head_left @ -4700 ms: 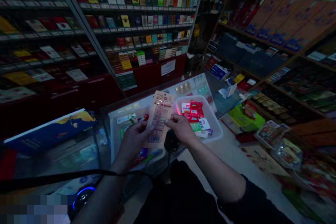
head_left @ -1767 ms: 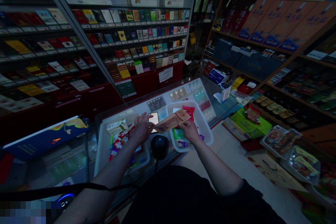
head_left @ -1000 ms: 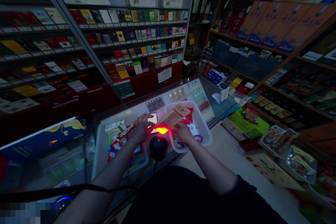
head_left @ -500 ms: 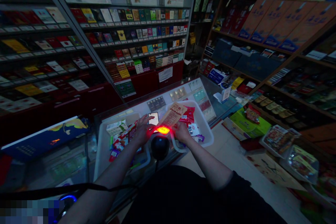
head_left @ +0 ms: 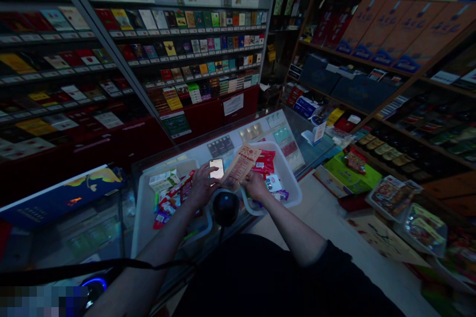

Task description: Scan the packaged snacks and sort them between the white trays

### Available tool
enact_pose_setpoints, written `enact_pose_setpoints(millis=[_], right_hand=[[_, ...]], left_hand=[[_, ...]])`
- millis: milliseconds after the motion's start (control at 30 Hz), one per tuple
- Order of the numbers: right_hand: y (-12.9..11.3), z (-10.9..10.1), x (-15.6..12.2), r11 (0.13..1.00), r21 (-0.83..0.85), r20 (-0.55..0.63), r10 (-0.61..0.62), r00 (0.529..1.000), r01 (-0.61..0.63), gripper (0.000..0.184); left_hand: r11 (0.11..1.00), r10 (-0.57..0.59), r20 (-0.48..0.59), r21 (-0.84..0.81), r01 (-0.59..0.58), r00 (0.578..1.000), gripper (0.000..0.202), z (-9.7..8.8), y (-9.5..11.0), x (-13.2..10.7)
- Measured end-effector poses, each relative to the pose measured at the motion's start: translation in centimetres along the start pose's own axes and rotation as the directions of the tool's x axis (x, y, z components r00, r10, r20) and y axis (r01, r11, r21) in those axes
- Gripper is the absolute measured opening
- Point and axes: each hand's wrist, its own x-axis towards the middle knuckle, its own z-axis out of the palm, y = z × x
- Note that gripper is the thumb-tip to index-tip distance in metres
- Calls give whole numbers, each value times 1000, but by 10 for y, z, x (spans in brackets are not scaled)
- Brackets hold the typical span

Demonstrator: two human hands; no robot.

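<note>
My right hand (head_left: 256, 185) grips the near end of a flat tan snack packet (head_left: 241, 166), held tilted over a black dome-shaped scanner (head_left: 225, 208) on the glass counter. My left hand (head_left: 203, 187) rests by a lit phone (head_left: 216, 168), with its fingers curled at the phone's near edge. A white tray (head_left: 147, 208) of mixed packets lies left of the scanner. Another white tray (head_left: 295, 183) with red and white packets lies to the right, under the tan packet's far end.
Racks of cigarette packs (head_left: 193, 49) fill the wall behind the glass counter (head_left: 260, 131). Wooden shelves (head_left: 375, 69) with boxed goods run along the right. Bagged snacks (head_left: 394, 198) sit low on the right. A cable crosses my left forearm.
The red scanner light seen on the packet half a second ago has gone out. The packet has shifted slightly; both hands stay near the scanner.
</note>
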Motion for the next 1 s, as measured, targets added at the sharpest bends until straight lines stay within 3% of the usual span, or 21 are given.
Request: enact_pose_setpoints(millis=[167, 533, 800, 1000], right_hand=[[-1, 0, 3, 1000, -16, -39, -5, 999, 5, 29], [1, -1, 8, 984, 178, 87, 1, 996, -17, 33], [0, -4, 10, 995, 100, 48, -13, 999, 8, 28], [-8, -4, 7, 995, -36, 102, -90, 991, 94, 26]], left_hand=[[1000, -18, -11, -4, 18, 1000, 17, -1, -1, -2], [991, -45, -5, -125, 44, 999, 15, -7, 5, 8], [941, -91, 30, -325, 96, 995, 26, -10, 10, 20], [951, -54, 49, -301, 66, 997, 28, -13, 2, 28]])
